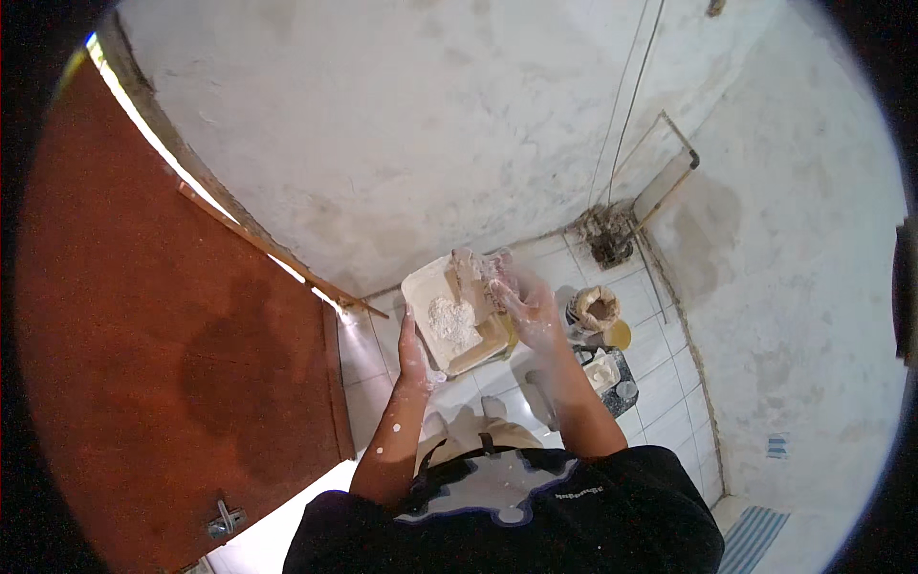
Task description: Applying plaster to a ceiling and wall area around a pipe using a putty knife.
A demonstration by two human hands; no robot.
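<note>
A pale rectangular tub (459, 362) is in front of me, with a heap of white powder (451, 323) inside. Along its left side, my left hand (412, 356) grips the wall near the front corner, part of the fingers hidden by the rim. My right hand (532, 311), dusted white, is closed around a crumpled clear plastic bag (475, 275) over the tub's far right corner. Powder clings to the bag, and its mouth cannot be made out. White spots dot my left forearm.
Right of the tub stand an open rolled-down sack (597, 308), a yellow-lidded container (617, 335) and a dark case (622, 392) with small items on it. A reddish door (191, 316) is at left. Thin pipes (669, 187) rise in the far right corner, beside a rough hole (608, 244).
</note>
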